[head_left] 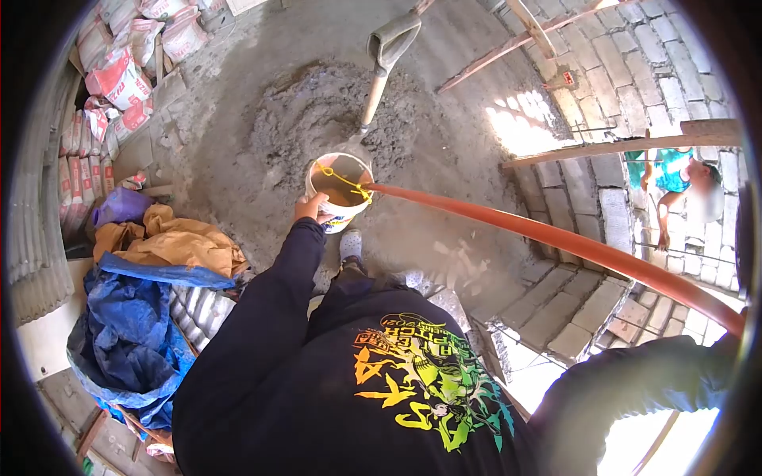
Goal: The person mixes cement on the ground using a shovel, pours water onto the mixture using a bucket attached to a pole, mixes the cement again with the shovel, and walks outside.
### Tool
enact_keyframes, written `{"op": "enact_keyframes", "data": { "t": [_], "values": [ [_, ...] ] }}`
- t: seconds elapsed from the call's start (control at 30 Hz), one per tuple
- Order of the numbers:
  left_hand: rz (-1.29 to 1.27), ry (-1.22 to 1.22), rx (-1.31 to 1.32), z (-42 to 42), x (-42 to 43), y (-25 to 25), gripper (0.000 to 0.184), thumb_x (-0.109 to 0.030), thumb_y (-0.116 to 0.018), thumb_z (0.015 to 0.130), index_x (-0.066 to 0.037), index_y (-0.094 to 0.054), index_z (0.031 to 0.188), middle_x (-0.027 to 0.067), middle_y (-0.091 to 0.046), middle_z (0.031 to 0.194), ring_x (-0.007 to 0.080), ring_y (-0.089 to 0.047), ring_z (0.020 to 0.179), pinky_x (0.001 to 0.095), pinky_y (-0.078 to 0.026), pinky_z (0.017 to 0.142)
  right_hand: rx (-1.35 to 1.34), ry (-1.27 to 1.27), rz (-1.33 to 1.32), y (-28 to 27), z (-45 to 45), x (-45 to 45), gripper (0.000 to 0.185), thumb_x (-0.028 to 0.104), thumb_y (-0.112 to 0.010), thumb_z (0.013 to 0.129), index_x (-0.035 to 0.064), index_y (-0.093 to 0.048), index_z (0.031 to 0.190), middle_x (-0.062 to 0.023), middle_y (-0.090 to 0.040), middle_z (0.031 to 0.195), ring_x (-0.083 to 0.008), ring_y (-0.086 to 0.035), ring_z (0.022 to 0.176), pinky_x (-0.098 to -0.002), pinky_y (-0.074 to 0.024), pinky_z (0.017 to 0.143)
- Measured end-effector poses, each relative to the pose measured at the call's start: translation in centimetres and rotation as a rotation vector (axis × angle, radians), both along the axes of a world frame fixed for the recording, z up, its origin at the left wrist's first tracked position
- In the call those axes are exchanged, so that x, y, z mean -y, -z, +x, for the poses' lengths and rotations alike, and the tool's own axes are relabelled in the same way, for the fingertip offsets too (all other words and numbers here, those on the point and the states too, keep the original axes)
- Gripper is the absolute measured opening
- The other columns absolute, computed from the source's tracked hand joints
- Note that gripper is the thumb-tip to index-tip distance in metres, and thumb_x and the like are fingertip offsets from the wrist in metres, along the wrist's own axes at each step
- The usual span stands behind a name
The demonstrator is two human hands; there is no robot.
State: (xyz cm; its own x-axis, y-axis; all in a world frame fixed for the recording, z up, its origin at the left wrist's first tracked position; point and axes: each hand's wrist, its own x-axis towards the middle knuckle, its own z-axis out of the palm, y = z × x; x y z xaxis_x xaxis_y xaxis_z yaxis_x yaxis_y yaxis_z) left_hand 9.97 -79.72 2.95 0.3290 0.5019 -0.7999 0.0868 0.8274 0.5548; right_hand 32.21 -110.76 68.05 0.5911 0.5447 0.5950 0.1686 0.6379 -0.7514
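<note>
My left hand is closed on the near left rim of a white bucket. Murky brownish liquid shows inside it, and a yellow cord crosses its mouth. An orange pipe runs from the bucket's right rim to the right edge of the view. My right arm, in a dark sleeve, reaches toward the pipe's far end; the hand itself lies outside the visible circle. Just beyond the bucket, a shovel stands with its blade in a heap of wet grey mortar.
Red-and-white cement bags are stacked at the far left. Blue tarp and brown sheeting lie at my left. Block walls and wooden braces stand on the right. Another person is beyond the wall.
</note>
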Motion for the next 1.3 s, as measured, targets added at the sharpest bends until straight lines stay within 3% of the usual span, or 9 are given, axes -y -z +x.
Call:
{"op": "enact_keyframes", "data": {
  "t": [0.2,0.47,0.57,0.67,0.8,0.87,0.93,1.07,1.3],
  "values": [
    [0.072,0.101,0.149,-0.4,-1.3,0.8,0.039,-0.006,-0.058,0.065,0.003,-0.047,0.102,0.0192,-0.054,0.094,0.0329,-0.060,0.080,0.0440,-0.057,0.064,-0.001,-0.003,0.007,-3.0,-0.8,6.8,0.021,0.020,-0.050,0.085,0.0140,-0.045,0.065,0.0066,-0.041,0.053,-0.0055,-0.036,0.041,-0.0193,-0.0282,0.040],
    [0.115,0.156,-0.047,-5.6,-0.6,-1.8,0.034,-0.005,-0.055,0.063,0.000,-0.048,0.095,0.0153,-0.054,0.089,0.0305,-0.061,0.072,0.0431,-0.057,0.058,-0.159,0.108,0.100,-0.3,-2.3,8.4,0.019,0.014,-0.051,0.081,0.0153,-0.044,0.063,0.0083,-0.036,0.048,-0.0037,-0.033,0.038,-0.0185,-0.0235,0.038],
    [0.089,0.122,-0.090,-9.8,0.7,0.0,0.034,-0.006,-0.056,0.063,-0.001,-0.046,0.095,0.0156,-0.053,0.090,0.0304,-0.060,0.075,0.0432,-0.057,0.059,-0.482,0.145,0.961,1.1,-1.8,7.5,0.019,0.013,-0.051,0.080,0.0155,-0.044,0.063,0.0084,-0.037,0.048,-0.0038,-0.032,0.038,-0.0183,-0.0232,0.039],
    [0.038,0.065,-0.140,-13.8,2.4,0.6,0.039,-0.008,-0.058,0.063,-0.001,-0.044,0.099,0.0167,-0.052,0.095,0.0309,-0.059,0.079,0.0427,-0.056,0.061,-0.473,0.201,0.802,3.5,-1.5,5.9,0.019,0.012,-0.050,0.080,0.0153,-0.044,0.062,0.0079,-0.036,0.048,-0.0044,-0.032,0.038,-0.0188,-0.0230,0.039],
    [0.201,0.187,-0.198,-17.5,4.1,1.8,0.044,-0.008,-0.060,0.062,-0.001,-0.042,0.101,0.0192,-0.050,0.097,0.0337,-0.058,0.081,0.0435,-0.057,0.061,-0.329,-0.055,0.058,5.2,-0.2,4.3,0.019,0.012,-0.049,0.080,0.0150,-0.043,0.062,0.0071,-0.036,0.048,-0.0053,-0.032,0.039,-0.0195,-0.0227,0.039],
    [-0.012,-0.075,-0.215,-17.4,3.4,2.7,0.046,-0.008,-0.060,0.062,0.000,-0.041,0.102,0.0197,-0.049,0.098,0.0357,-0.057,0.083,0.0453,-0.057,0.060,-0.363,-0.087,0.038,6.1,-0.5,2.0,0.019,0.012,-0.049,0.080,0.0149,-0.043,0.062,0.0070,-0.036,0.048,-0.0055,-0.031,0.039,-0.0197,-0.0226,0.040],
    [-0.075,-0.141,-0.175,-18.2,2.6,5.9,0.048,-0.009,-0.061,0.062,0.002,-0.039,0.104,0.0193,-0.048,0.099,0.0377,-0.057,0.084,0.0470,-0.057,0.061,-0.554,0.206,0.745,7.4,-1.5,-1.2,0.019,0.012,-0.048,0.081,0.0142,-0.044,0.063,0.0060,-0.036,0.049,-0.0069,-0.031,0.039,-0.0203,-0.0245,0.040],
    [-0.036,-0.276,-0.008,-14.1,-0.1,3.8,0.035,-0.013,-0.063,0.065,0.005,-0.053,0.092,0.0187,-0.055,0.091,0.0317,-0.059,0.080,0.0431,-0.056,0.062,-0.293,-0.127,0.092,7.7,0.4,1.7,0.020,0.016,-0.047,0.084,0.0138,-0.045,0.064,0.0055,-0.037,0.049,-0.0078,-0.032,0.041,-0.0215,-0.0270,0.042],
    [0.035,-0.377,-0.017,-10.6,-3.3,1.1,0.040,-0.012,-0.062,0.065,0.006,-0.050,0.098,0.0167,-0.056,0.090,0.0310,-0.060,0.077,0.0407,-0.057,0.063,-0.240,-0.134,0.229,7.4,-1.4,0.6,0.022,0.014,-0.048,0.083,0.0150,-0.044,0.061,0.0060,-0.037,0.049,-0.0072,-0.032,0.040,-0.0208,-0.0267,0.042]
  ]
}}
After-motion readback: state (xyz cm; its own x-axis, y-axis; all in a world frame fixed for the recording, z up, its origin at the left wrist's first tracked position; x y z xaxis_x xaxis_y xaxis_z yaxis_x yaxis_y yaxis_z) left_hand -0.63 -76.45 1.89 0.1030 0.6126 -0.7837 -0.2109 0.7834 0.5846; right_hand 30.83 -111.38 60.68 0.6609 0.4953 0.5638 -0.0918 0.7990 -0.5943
